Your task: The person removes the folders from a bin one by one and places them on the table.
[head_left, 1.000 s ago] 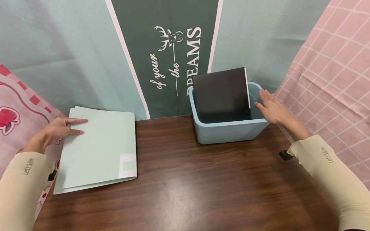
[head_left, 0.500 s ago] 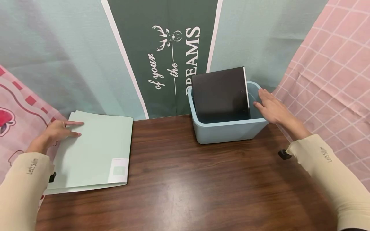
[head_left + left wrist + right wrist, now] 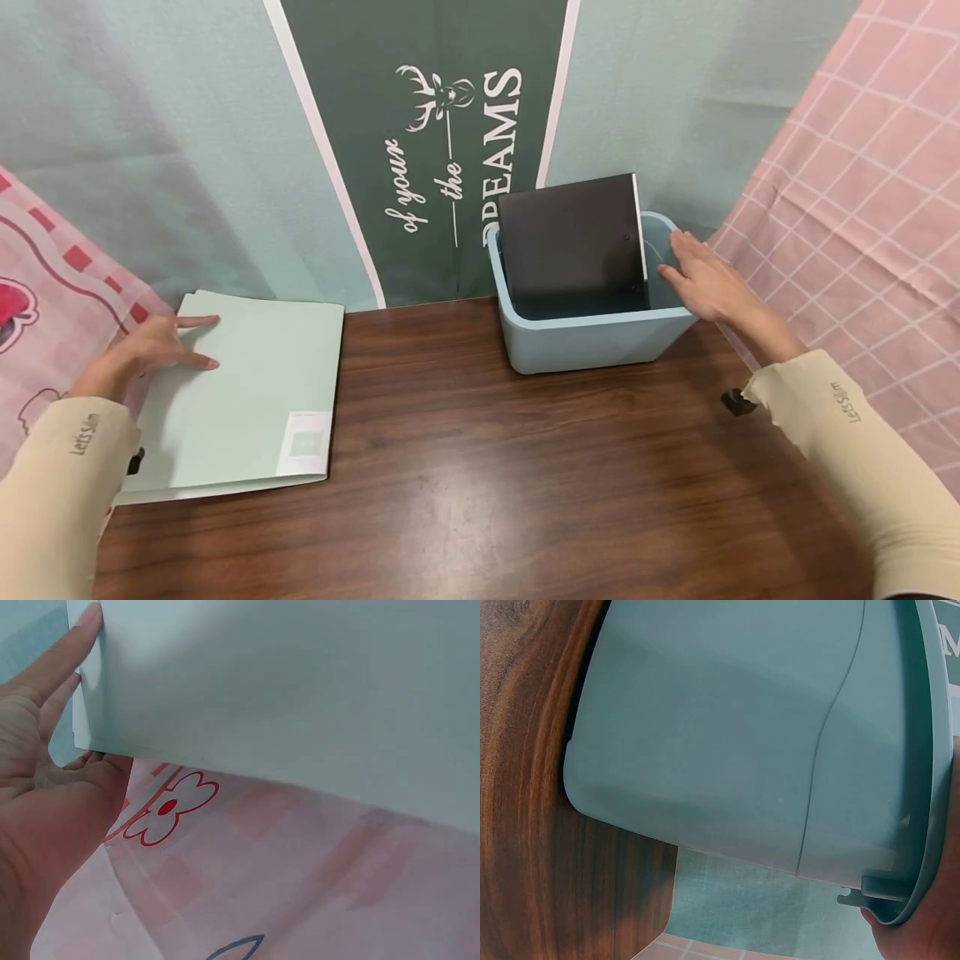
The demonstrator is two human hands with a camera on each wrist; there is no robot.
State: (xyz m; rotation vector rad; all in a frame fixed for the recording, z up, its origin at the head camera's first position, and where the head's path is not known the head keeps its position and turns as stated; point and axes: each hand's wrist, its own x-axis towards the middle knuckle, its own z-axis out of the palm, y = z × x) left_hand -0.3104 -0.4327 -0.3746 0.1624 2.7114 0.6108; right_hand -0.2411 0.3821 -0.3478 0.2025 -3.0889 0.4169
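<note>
A pale green folder [image 3: 247,392] with a white label at its near right corner lies at the left of the table. My left hand [image 3: 156,343] grips its left edge, with two fingers spread over the cover. In the left wrist view, other fingers of the left hand [image 3: 52,780] are partly hidden behind the folder [image 3: 285,690]. My right hand [image 3: 705,279] rests on the right rim of a light blue plastic bin [image 3: 592,343], fingers extended, thumb toward the inside. A flat black cover [image 3: 573,242] with a white edge leans upright inside the bin.
The brown wooden table [image 3: 450,467] spans the space between folder and bin. A green printed cloth [image 3: 442,150] hangs behind, close to the bin. Pink cloths close off both sides, one checked [image 3: 877,217], one fruit-patterned [image 3: 45,308].
The left hand has drawn the green folder a little left and toward me, and two of its fingers now spread wider on the cover. Right hand, bin and black cover stay put.
</note>
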